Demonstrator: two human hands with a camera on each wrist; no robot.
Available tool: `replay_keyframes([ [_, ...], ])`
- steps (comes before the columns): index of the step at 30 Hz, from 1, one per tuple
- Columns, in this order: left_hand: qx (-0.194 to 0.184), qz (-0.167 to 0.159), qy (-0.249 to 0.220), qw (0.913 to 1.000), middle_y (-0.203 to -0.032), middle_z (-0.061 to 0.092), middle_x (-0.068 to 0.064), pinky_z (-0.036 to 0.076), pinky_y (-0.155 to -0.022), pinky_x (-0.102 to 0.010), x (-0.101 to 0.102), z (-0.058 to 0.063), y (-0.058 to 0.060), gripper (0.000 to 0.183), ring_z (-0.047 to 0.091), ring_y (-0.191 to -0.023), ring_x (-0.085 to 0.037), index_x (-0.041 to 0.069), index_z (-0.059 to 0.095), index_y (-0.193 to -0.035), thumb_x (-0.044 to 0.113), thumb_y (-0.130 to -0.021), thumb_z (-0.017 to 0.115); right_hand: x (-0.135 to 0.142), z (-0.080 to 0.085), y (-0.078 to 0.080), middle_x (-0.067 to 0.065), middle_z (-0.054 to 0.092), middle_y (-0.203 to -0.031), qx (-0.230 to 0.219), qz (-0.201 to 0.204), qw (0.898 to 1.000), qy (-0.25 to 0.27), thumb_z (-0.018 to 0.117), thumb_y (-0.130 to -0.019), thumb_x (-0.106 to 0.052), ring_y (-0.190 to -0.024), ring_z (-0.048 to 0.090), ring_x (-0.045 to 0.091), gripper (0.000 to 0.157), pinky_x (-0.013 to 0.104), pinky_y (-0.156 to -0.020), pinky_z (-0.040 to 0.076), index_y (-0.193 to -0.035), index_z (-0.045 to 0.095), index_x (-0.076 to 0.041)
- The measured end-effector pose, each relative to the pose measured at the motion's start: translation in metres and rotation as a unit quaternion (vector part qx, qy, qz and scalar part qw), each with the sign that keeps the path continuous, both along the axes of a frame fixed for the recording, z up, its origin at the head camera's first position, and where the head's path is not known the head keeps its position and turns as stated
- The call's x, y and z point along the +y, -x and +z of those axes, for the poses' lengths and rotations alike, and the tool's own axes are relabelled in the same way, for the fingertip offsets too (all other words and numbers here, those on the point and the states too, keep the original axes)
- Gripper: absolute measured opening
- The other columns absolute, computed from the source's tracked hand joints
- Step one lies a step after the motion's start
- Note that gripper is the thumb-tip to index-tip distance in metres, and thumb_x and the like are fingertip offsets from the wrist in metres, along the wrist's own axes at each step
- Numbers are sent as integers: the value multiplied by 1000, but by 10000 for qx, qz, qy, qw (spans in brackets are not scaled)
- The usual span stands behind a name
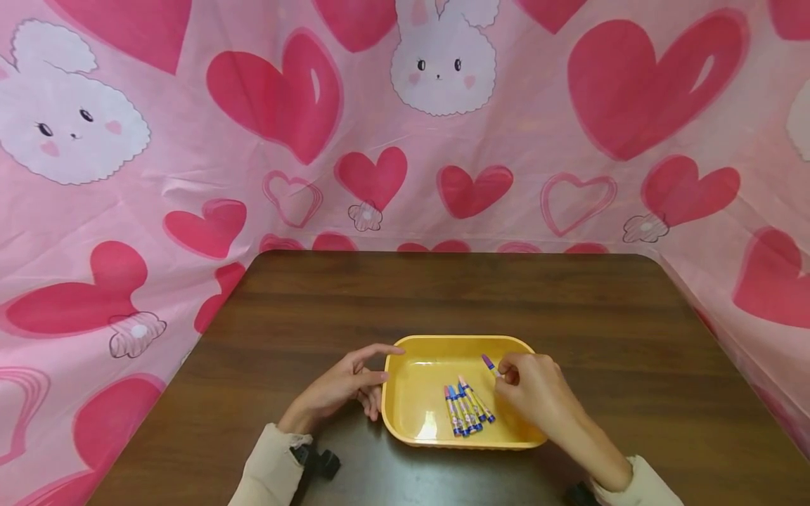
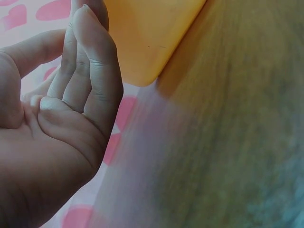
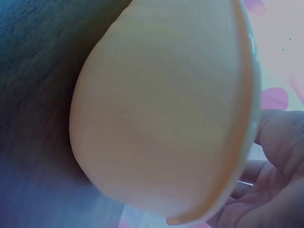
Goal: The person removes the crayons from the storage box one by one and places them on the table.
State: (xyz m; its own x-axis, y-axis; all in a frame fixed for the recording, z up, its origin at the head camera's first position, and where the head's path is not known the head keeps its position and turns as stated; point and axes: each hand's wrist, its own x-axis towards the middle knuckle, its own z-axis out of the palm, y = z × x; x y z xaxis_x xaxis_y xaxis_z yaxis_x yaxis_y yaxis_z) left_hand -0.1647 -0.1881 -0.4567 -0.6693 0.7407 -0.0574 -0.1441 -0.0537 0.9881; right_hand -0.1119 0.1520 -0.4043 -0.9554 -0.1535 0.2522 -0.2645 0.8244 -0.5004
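Observation:
A yellow tray stands near the front of the table, its smooth outer wall filling much of the right wrist view. Several crayons with yellow patterned wrappers and blue bands lie side by side on its floor. Above the tray's right part, my right hand pinches a purple crayon between thumb and fingers, its lower end hidden by them. My left hand is at the left rim, index finger extended over the upper left corner and thumb at the side, holding nothing.
The dark brown wooden table extends behind and to both sides of the tray. A pink cloth with hearts and rabbits hangs around its back and sides. A black wrist strap sits at the left sleeve.

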Motion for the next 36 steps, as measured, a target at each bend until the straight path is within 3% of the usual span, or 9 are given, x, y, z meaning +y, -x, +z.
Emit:
replay_keyframes([
  [22,23,42,56,10000,-73,71,-11,58,-55,-29,-1,0,-1,49,69,-56,-21,5,37,-150,8,-103,52,16,10,-13,-11,59,-62,352,-113,9990,269,75,-72,-2,-58,52,4,12,24,-56,48,-73,69,-12],
  [36,-7,45,51,10000,-73,72,-10,58,-55,-29,-1,1,-1,51,69,-56,-20,3,35,-150,9,-103,53,30,14,-20,-11,60,-65,254,-459,9972,531,74,-75,-4,-61,53,4,11,22,-58,47,-75,70,-14],
])
